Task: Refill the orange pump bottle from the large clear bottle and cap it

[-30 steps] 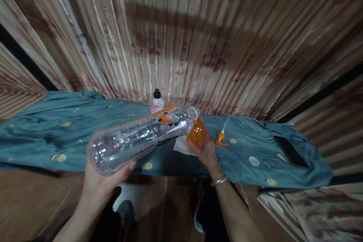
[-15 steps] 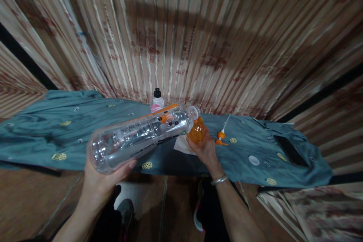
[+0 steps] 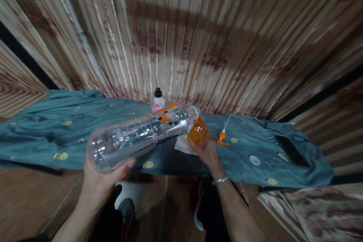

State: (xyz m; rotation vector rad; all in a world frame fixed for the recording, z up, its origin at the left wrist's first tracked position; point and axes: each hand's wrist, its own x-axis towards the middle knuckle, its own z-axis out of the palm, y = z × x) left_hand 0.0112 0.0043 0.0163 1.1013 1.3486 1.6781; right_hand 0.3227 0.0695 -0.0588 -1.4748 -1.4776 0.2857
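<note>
Clear bottle (image 3: pixel 138 138) lies near-horizontal, mouth toward the orange bottle (image 3: pixel 196 131)

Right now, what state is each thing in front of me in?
large clear bottle: uncapped, tipped almost level, in left hand.
orange bottle: upright, gripped by right hand.
pump head: detached, lying on teal cloth.
white cap: off, lying flat.
black-capped bottle: upright, closed.
phone: flat, screen dark.

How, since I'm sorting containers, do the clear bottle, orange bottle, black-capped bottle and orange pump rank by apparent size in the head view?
1. Clear bottle, though nearest the camera.
2. Orange bottle and black-capped bottle: alike, both partly hidden, unranked.
3. Orange pump.
</note>
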